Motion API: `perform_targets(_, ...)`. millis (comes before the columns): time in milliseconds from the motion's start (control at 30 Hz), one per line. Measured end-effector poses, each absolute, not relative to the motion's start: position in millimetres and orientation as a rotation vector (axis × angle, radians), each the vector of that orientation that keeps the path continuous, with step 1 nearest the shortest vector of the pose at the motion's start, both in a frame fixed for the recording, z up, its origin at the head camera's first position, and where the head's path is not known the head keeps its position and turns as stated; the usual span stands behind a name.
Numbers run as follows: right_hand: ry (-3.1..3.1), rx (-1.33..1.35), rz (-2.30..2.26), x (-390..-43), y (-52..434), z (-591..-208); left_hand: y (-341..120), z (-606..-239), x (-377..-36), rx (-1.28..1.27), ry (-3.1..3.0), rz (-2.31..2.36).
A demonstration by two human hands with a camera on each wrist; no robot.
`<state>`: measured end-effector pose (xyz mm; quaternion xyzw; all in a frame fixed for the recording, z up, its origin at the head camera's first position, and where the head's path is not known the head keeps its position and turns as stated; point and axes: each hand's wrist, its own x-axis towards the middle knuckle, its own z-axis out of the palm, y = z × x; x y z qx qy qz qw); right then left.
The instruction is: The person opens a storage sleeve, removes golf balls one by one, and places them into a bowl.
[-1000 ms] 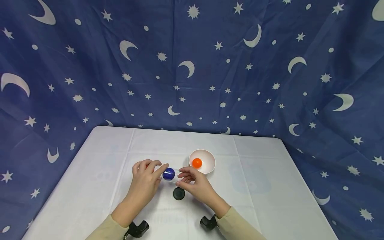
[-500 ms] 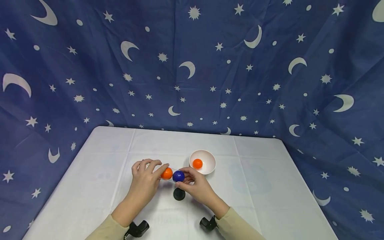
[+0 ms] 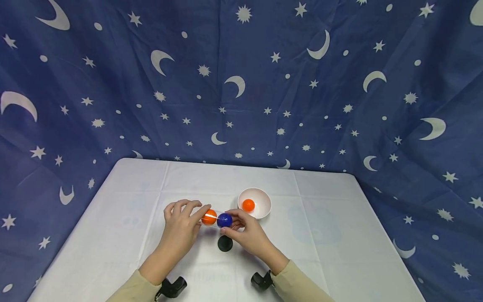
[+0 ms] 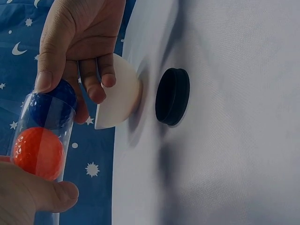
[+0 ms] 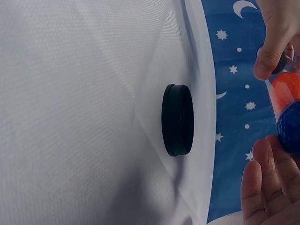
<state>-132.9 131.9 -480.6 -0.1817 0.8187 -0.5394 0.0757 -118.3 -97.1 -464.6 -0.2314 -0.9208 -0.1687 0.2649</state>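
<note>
My left hand point(image 3: 181, 228) grips a clear tube point(image 4: 47, 218) with an orange ball point(image 4: 39, 152) inside it. At the tube's mouth a shiny blue ball point(image 4: 54, 103) sits partly out, against the orange one. The right hand point(image 3: 250, 235) holds the blue ball at that mouth, its thumb on the ball in the left wrist view. Tube and balls are held above the table. In the right wrist view a dark round piece point(image 5: 280, 60) shows behind the left thumb, mostly covered by the hand.
A black round cap point(image 3: 225, 243) lies on the white-covered table point(image 3: 339, 235), just below the hands. Behind the right hand stands a white bowl point(image 3: 264, 205) with another orange ball point(image 3: 248, 205) in it. A blue curtain point(image 3: 256, 84) with moons and stars hangs beyond the table.
The blue ball has slid right through the tube to its mouth, at the right hand's fingers. The orange ball has come into view behind it. Both hands have barely moved.
</note>
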Motion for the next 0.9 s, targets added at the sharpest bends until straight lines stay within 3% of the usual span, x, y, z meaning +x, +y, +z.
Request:
perform_targets(533,2.495,-0.533,-1.65,-133.9,141.7,-474.8,-98.0,-462.8,-118.5,-0.586,-2.52,-0.452)
perform_targets(900,2.58,-0.528,-1.683,-131.2,150.7,-450.2,-98.3,-465.1,-118.5,-0.584,-2.497,-0.469)
